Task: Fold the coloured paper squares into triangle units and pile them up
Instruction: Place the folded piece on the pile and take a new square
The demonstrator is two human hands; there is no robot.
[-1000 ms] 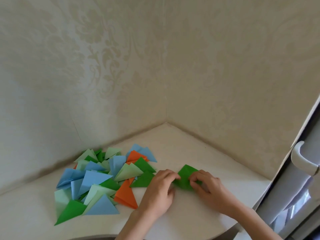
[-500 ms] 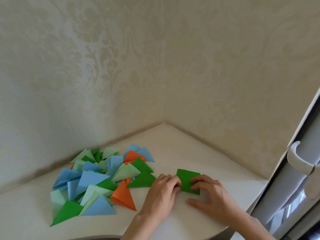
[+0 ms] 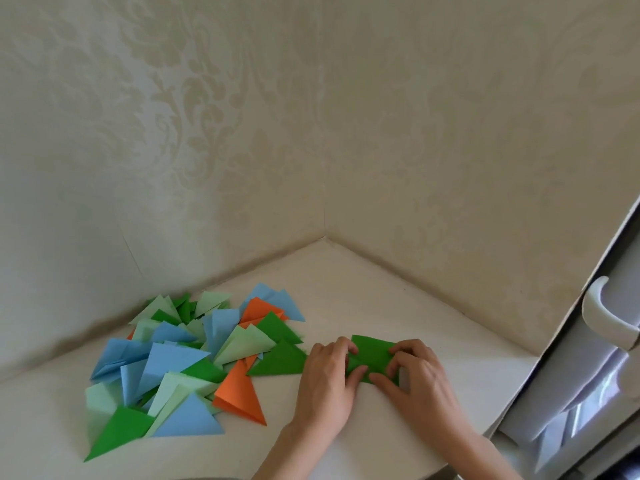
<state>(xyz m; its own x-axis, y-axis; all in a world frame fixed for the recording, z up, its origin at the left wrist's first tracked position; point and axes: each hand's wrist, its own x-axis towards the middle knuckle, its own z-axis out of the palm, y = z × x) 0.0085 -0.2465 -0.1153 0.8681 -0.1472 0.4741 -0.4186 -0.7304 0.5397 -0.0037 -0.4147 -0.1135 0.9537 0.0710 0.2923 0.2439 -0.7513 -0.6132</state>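
While the fold in hand is unfinished, most of the visible work looks done: a loose heap of folded paper triangles, in light blue, pale green, dark green and orange, lies on the left half of the cream corner shelf, running from near the left wall out toward the front edge.

- Heap: units overlap at all angles, more a scatter than a stack. Count not certain, since many are half covered. A dark green triangle sits at the front-left end; an orange triangle lies on the heap's right front side; another dark green triangle marks its right edge, just beside the left hand.
- Left hand: palm down, fingers curled onto the left end of the dark green paper piece, pinching and pressing it to the shelf.
- Dark green paper piece: lies flat at mid-shelf, nearer the front edge than the back corner, apart from the heap. It reads as a partly folded strip with a crease forming at its middle, not yet a triangle.
- Right hand: fingers bent onto the right end of the same piece, thumb toward the centre. Both hands are close together, clamped on the one sheet.
- Remaining, by my reading: finish this unit, add it to the heap. No unfolded squares show, so how many are left cannot be told.
- Containers: none in view; the units rest straight on the shelf. A white door handle stands past the shelf's right edge.
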